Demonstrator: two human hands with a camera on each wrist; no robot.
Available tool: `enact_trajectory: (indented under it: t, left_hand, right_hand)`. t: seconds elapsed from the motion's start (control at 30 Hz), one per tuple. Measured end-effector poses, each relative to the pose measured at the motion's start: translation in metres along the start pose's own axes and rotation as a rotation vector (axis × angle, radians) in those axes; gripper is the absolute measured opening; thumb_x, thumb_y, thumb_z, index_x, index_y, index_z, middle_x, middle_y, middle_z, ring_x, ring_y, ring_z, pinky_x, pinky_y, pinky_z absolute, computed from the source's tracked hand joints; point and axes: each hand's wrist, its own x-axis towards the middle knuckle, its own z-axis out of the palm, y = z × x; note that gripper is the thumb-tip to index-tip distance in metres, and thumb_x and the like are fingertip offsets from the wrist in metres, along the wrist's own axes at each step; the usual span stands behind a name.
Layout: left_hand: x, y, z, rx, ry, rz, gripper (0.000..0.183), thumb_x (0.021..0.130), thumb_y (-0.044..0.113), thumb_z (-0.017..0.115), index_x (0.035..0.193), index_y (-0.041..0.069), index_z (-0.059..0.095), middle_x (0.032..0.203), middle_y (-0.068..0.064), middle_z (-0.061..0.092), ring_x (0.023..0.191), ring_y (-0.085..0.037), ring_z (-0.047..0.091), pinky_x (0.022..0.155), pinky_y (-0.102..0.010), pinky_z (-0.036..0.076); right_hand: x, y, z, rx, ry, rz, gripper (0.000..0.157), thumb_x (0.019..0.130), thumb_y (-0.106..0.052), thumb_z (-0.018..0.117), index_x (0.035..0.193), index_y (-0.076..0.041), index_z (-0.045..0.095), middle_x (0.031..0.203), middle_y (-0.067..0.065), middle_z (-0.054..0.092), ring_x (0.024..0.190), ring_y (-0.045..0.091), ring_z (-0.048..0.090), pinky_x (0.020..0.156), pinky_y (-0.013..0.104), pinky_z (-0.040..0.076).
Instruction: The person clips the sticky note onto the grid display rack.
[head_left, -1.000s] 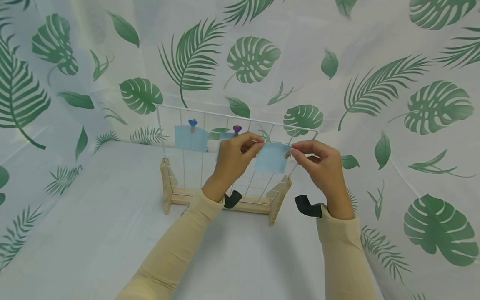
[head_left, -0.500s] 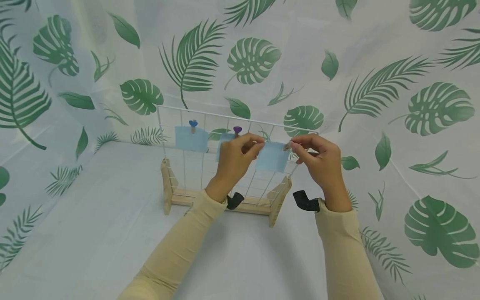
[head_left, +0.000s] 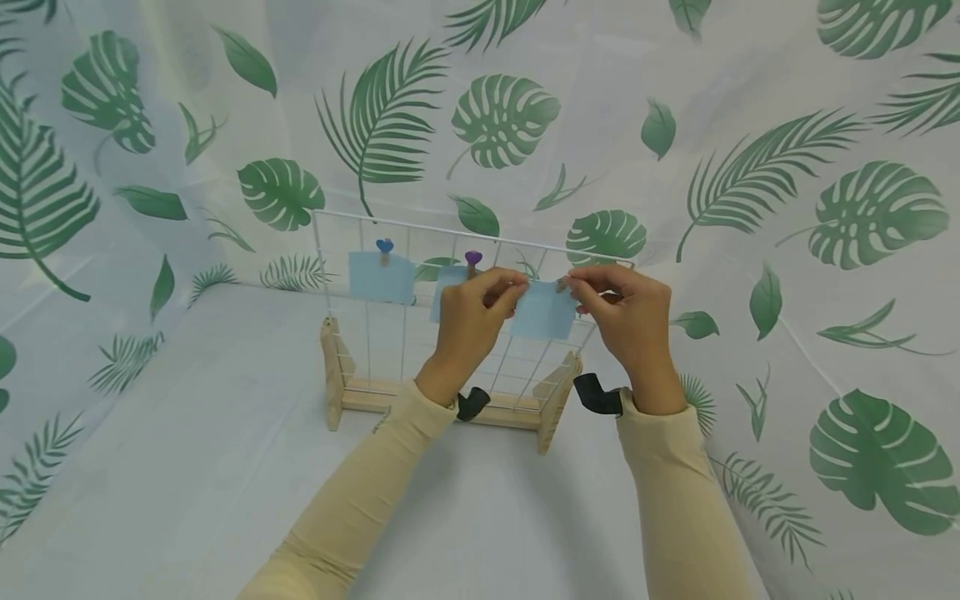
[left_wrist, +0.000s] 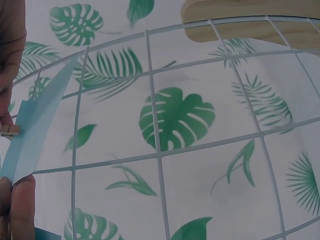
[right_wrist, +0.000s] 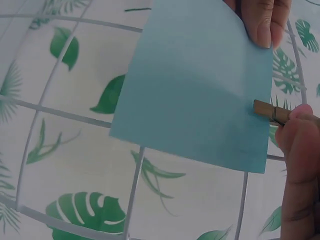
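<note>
In the head view my left hand [head_left: 467, 325] pinches the upper left corner of a light blue paper note [head_left: 542, 312] in front of a white wire grid [head_left: 442, 227]. My right hand [head_left: 630, 321] pinches a small wooden clothespin [right_wrist: 265, 109], whose tip overlaps the note's top edge in the right wrist view. The left wrist view has the note edge-on, with the clothespin [left_wrist: 10, 130] at its border. Further left on the grid, a blue heart clothespin [head_left: 385, 247] holds one note [head_left: 381, 279]. A purple heart clothespin [head_left: 473, 257] is at another note, partly hidden behind my left hand.
The grid stands on a wooden base [head_left: 442, 410] with upright end pieces [head_left: 558, 404]. Beneath it spreads a white surface [head_left: 187, 467]. A leaf-patterned sheet [head_left: 600, 75] hangs behind and around it.
My right hand has moved left along the note's top edge with the clothespin, in from the right corner. The left hand stays nearly still at the left corner.
</note>
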Motion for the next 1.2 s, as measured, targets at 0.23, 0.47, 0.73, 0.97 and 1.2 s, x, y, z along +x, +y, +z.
enact_trajectory:
  t: [0.23,0.47,0.73,0.97,1.2]
  left_hand:
    - [0.0,0.0,-0.001,0.026,0.019,-0.004,0.01,0.101,0.008,0.077,0.105,-0.001,0.08,0.08,-0.011,0.078,0.066,-0.023,0.074,0.062,-0.025,0.059]
    - [-0.002,0.0,-0.003,0.074,0.022,0.004,0.013,0.102,0.01,0.077,0.11,0.0,0.08,0.089,-0.013,0.081,0.071,-0.024,0.076,0.065,-0.031,0.062]
    - [-0.011,-0.003,-0.01,0.174,0.013,0.121,0.017,0.101,0.009,0.076,0.115,-0.001,0.08,0.085,-0.013,0.08,0.068,-0.023,0.077,0.065,-0.035,0.065]
    - [-0.03,-0.006,-0.025,0.232,-0.014,0.282,0.016,0.1,0.01,0.076,0.11,-0.001,0.08,0.085,-0.011,0.08,0.065,-0.02,0.075,0.061,-0.03,0.064]
    - [-0.072,-0.018,-0.065,0.33,0.186,0.235,0.055,0.116,0.046,0.046,0.113,0.003,0.08,0.089,-0.012,0.073,0.076,-0.027,0.072,0.058,-0.04,0.062]
  right_hand:
    - [0.007,-0.008,0.008,-0.095,-0.063,-0.005,0.01,0.093,0.01,0.08,0.102,0.012,0.079,0.09,0.023,0.079,0.071,0.02,0.074,0.072,0.001,0.049]
    - [0.006,-0.014,0.014,-0.172,-0.003,-0.005,0.013,0.094,0.004,0.082,0.103,0.012,0.079,0.093,0.025,0.079,0.07,0.039,0.077,0.071,-0.003,0.043]
    - [-0.005,-0.004,0.019,-0.241,0.188,-0.069,0.013,0.093,0.005,0.081,0.087,0.012,0.073,0.08,0.024,0.075,0.063,0.039,0.072,0.073,-0.003,0.038]
    - [-0.031,0.005,0.02,-0.169,0.169,-0.132,0.009,0.096,0.003,0.073,0.096,0.012,0.073,0.081,0.024,0.074,0.062,0.037,0.071,0.076,0.0,0.044]
    - [-0.078,0.009,0.021,-0.146,0.183,-0.1,0.014,0.094,-0.001,0.071,0.104,0.007,0.077,0.101,0.021,0.078,0.085,0.039,0.074,0.09,0.005,0.047]
